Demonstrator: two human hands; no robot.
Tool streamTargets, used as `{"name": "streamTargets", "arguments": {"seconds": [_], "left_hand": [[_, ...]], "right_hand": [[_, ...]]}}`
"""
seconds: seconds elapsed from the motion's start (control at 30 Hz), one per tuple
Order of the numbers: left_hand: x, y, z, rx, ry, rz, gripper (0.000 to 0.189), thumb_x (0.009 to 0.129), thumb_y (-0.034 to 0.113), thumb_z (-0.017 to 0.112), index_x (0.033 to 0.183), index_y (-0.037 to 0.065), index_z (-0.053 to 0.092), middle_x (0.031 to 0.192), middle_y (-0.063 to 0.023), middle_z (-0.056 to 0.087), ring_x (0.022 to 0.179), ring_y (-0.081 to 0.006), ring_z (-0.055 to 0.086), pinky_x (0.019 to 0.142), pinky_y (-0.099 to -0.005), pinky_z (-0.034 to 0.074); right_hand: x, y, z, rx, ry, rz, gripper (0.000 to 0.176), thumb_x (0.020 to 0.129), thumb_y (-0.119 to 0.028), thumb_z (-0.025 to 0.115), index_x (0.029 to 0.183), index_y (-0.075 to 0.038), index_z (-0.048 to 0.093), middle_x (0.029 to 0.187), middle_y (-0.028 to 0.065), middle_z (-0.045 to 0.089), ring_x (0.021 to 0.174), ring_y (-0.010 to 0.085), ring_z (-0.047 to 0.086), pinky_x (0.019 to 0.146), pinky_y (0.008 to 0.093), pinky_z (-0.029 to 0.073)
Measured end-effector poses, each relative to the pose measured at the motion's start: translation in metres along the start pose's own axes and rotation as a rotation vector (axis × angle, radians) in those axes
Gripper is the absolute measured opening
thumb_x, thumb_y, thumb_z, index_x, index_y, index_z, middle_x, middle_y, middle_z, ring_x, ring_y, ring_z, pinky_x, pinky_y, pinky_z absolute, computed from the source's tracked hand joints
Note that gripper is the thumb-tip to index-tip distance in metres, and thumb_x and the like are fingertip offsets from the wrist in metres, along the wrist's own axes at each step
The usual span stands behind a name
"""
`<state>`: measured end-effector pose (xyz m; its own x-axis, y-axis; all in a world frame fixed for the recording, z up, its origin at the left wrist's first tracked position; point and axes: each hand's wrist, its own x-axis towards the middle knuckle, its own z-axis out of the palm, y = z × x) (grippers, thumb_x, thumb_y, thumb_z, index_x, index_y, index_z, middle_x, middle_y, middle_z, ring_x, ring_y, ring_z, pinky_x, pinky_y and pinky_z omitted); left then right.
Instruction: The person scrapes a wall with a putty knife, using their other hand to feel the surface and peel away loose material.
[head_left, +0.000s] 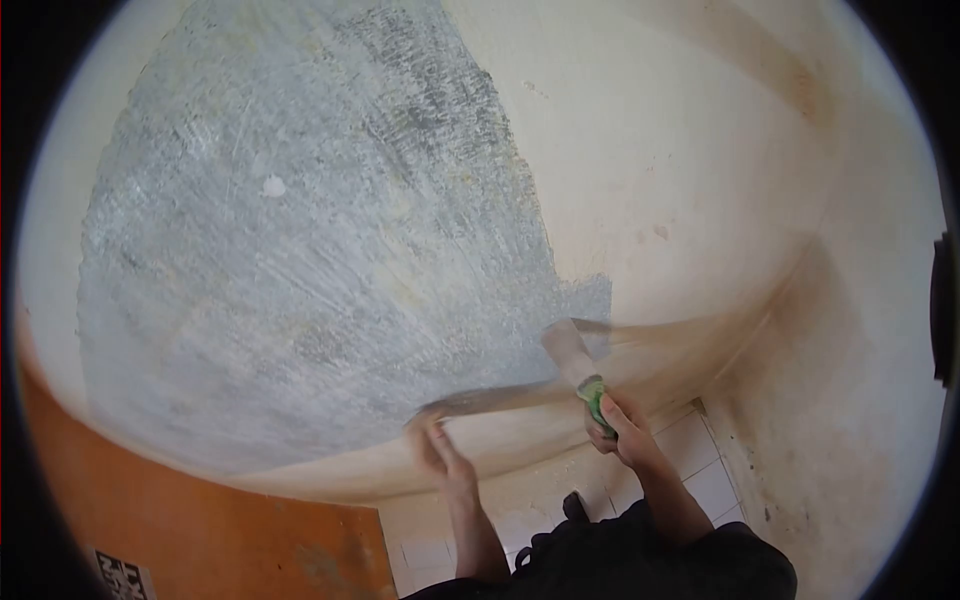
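Observation:
My right hand (pixel 622 432) is closed around the green handle of a scraper (pixel 570 352). Its broad, motion-blurred blade lies over the lower right corner of a rough grey patch (pixel 300 240) on the pale wall (pixel 650 170). To the left, my left hand (pixel 440 458) is raised at the patch's lower edge, fingers stretched upward and smeared by motion. Nothing shows clearly in that hand. Streaky marks cover the grey area, and a small white spot (pixel 274 186) stands out in it.
Below the wall at the left is an orange surface (pixel 220 530) with a black-and-white label (pixel 122 575). White tiles (pixel 690 450) show beneath my hands. A stained side wall (pixel 830 400) meets the pale wall at the right, with a dark object (pixel 942 310) at the far edge.

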<state>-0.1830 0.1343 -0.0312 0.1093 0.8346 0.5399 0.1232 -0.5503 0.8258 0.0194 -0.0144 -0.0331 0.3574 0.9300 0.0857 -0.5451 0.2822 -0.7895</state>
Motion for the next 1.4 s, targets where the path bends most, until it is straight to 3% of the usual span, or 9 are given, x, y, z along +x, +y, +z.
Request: {"name": "streamTargets", "arguments": {"seconds": [0.03,0.1,0.13,0.2,0.23,0.33,0.67,0.73,1.4], "left_hand": [[0.009,0.003,-0.004,-0.011,-0.016,0.006,0.037,0.099,0.025,0.038,0.117,-0.003,0.054,0.115,-0.0149,0.051,0.110,-0.0233,0.047,0.094,-0.0359,0.036],[0.020,0.019,-0.013,0.418,0.338,0.171,0.049,0.099,0.033,0.037,0.131,-0.004,0.041,0.136,-0.0229,0.032,0.128,-0.0324,0.031,0.104,-0.0458,0.026],[0.024,0.017,-0.016,0.414,0.324,0.172,0.049,0.099,0.033,0.037,0.131,-0.004,0.041,0.136,-0.0229,0.032,0.128,-0.0324,0.031,0.104,-0.0458,0.026],[0.030,0.012,-0.016,0.468,0.307,0.125,0.062,0.099,0.040,0.036,0.145,0.003,0.019,0.149,-0.0247,0.006,0.139,-0.0374,0.011,0.108,-0.0501,0.020],[0.031,0.009,-0.013,0.462,0.301,0.129,0.062,0.099,0.040,0.036,0.145,0.003,0.019,0.149,-0.0247,0.006,0.139,-0.0374,0.011,0.108,-0.0501,0.020],[0.031,0.006,-0.007,0.459,0.221,0.023,0.074,0.096,0.054,0.026,0.148,0.009,-0.002,0.151,-0.0217,-0.012,0.141,-0.0366,-0.010,0.112,-0.0525,0.005],[0.032,0.006,-0.010,0.465,0.145,-0.020,0.080,0.095,0.057,0.025,0.146,0.005,-0.006,0.150,-0.0221,-0.017,0.140,-0.0361,-0.014,0.112,-0.0510,0.000],[0.031,0.004,-0.011,0.449,0.133,-0.030,0.084,0.093,0.060,0.025,0.146,0.004,-0.009,0.150,-0.0217,-0.019,0.140,-0.0356,-0.015,0.112,-0.0511,0.000],[0.039,-0.008,0.009,0.559,0.221,-0.107,0.097,0.088,0.069,0.024,0.142,0.001,-0.019,0.149,-0.0218,-0.023,0.138,-0.0352,-0.022,0.109,-0.0562,-0.005]], "right_hand": [[-0.002,0.002,0.000,0.008,0.027,0.018,0.034,0.100,-0.034,0.039,0.098,-0.002,0.049,0.062,0.0008,0.042,0.040,0.0049,0.029,0.036,0.0208,0.022],[-0.007,-0.014,0.012,0.011,0.110,0.026,0.035,0.100,-0.035,0.037,0.094,-0.003,0.050,0.059,-0.0012,0.040,0.041,0.0037,0.029,0.037,0.0205,0.022],[-0.009,-0.024,0.018,0.011,0.177,0.047,0.038,0.101,-0.036,0.035,0.090,-0.004,0.050,0.057,-0.0033,0.038,0.041,0.0025,0.028,0.037,0.0202,0.021],[-0.003,-0.040,0.027,-0.050,0.172,0.024,0.039,0.100,-0.038,0.035,0.090,-0.004,0.050,0.056,-0.0038,0.037,0.041,0.0024,0.028,0.037,0.0202,0.021],[0.000,-0.048,0.030,-0.118,0.150,0.005,0.040,0.100,-0.039,0.035,0.089,-0.004,0.050,0.056,-0.0044,0.037,0.041,0.0023,0.027,0.037,0.0202,0.020],[0.001,-0.061,0.036,-0.123,0.143,0.003,0.040,0.100,-0.040,0.037,0.088,-0.004,0.050,0.056,-0.0047,0.036,0.041,0.0021,0.027,0.037,0.0198,0.020],[0.001,-0.087,0.045,-0.099,0.168,0.007,0.042,0.099,-0.042,0.038,0.087,-0.004,0.050,0.052,-0.0051,0.036,0.037,0.0027,0.027,0.035,0.0197,0.021],[-0.010,-0.082,0.037,-0.046,0.222,0.160,0.041,0.099,-0.042,0.038,0.087,-0.005,0.051,0.056,-0.0055,0.034,0.041,0.0019,0.026,0.038,0.0190,0.020],[-0.010,-0.092,0.029,-0.084,0.174,0.156,0.044,0.099,-0.043,0.038,0.086,-0.003,0.053,0.053,-0.0043,0.036,0.038,0.0025,0.027,0.036,0.0194,0.021]]}}
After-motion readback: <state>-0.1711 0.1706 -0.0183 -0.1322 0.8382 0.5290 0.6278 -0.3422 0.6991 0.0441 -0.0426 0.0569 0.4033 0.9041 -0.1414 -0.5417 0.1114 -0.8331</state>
